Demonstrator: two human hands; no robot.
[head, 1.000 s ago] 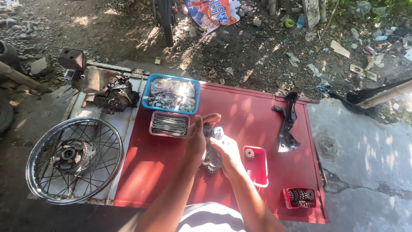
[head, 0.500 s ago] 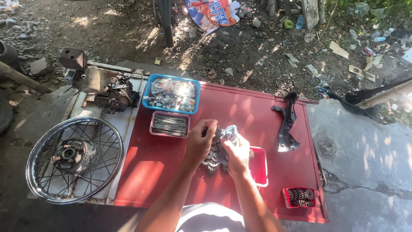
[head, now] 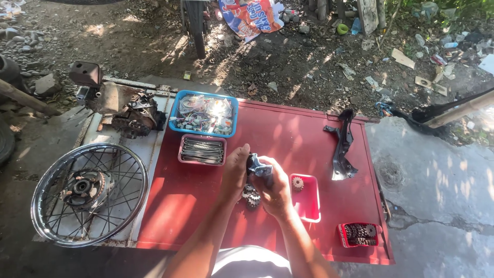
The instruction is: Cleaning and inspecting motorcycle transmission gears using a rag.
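Both my hands meet over the middle of a red metal panel (head: 288, 128) that lies flat on the ground. My right hand (head: 275, 188) grips a grey metal part (head: 259, 168) with a dark shaft end. My left hand (head: 235, 174) closes on the same part from the left. Just below my hands several small toothed gears (head: 250, 195) lie on the panel. A red tray (head: 307, 200) to the right of my hand holds one small gear (head: 297, 183).
A blue basket of small parts (head: 204, 114) and a pink tray of spokes (head: 202, 150) sit behind my hands. A spoked wheel (head: 88, 193) lies at the left, an engine block (head: 135, 116) behind it. A black bracket (head: 341, 146) and a small red chain box (head: 359, 234) are at the right.
My left hand, open and raised a second ago, has closed onto the metal part. Both hands have drawn together around it and shifted slightly toward me.
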